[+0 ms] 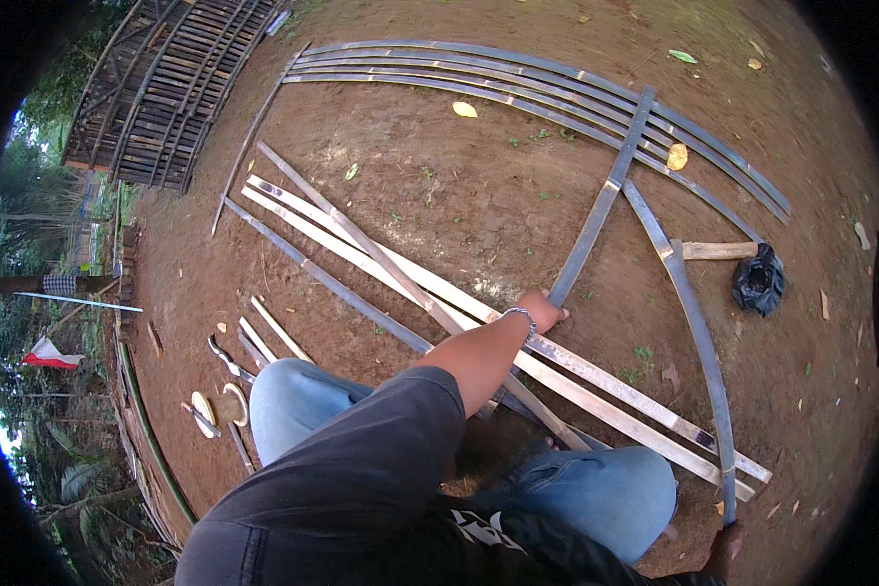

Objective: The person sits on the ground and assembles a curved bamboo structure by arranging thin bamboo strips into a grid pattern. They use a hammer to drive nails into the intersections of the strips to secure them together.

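the left hand (540,311), a metal bracelet on its wrist, is closed around the near end of a long grey-green split bamboo strip (601,200). that strip runs from the hand toward one o'clock and crosses over a bundle of curved grey bamboo slats (518,80) lying on the bare brown earth at twelve o'clock. the right hand (725,547) sits at the five o'clock edge, gripping the near end of a second curved grey bamboo strip (689,303); this one arcs up toward one o'clock and ends just beside the first strip. only a little of that hand shows, so how tightly the fingers wrap cannot be told.

under the left forearm a set of pale straight bamboo laths (400,269) lies diagonally, from ten o'clock down to four o'clock, passing in front of the knees in blue jeans (596,488). a short pale wooden block (718,250) touches the second strip at three o'clock, with a crumpled black plastic bag (758,279) just beside it. at eight o'clock a few small hand tools and short bamboo offcuts (230,366) lie near the left knee. a slatted bamboo frame (171,88) stands at eleven o'clock.
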Demonstrator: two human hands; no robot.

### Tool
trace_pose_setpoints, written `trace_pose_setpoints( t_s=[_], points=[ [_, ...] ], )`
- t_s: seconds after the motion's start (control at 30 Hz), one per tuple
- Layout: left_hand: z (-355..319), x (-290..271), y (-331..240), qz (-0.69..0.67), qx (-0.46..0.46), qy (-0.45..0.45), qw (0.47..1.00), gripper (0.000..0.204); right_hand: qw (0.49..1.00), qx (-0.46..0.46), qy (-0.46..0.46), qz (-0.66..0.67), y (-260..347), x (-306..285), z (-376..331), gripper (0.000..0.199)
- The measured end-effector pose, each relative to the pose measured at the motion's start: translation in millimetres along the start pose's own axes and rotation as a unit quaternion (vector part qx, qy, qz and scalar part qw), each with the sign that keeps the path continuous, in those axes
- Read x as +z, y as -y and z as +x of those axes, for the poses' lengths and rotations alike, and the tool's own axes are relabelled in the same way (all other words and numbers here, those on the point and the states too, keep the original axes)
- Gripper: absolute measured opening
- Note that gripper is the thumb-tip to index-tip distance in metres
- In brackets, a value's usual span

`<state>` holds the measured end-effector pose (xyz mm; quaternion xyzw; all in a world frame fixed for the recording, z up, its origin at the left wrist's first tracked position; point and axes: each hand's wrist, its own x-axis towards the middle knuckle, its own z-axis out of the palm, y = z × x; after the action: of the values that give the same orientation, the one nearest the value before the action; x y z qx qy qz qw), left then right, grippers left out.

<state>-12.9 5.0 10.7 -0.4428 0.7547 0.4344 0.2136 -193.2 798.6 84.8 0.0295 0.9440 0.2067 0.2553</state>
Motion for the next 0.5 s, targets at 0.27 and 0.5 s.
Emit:
trace_pose_setpoints(
  t_s=[0.27,0.5],
  points=[
    [-8.4,-1.5,-1.9,-0.037,-0.011,0.017,0.999,0.063,0.999,-0.044,-0.024,0.001,18.8,-14.2,75.1,0.040],
    [-1.1,3.9,4.4,-0.056,0.017,-0.008,0.998,0.055,0.987,-0.100,-0.075,-0.097,93.3,-67.2,118.7,0.044]
  ],
)
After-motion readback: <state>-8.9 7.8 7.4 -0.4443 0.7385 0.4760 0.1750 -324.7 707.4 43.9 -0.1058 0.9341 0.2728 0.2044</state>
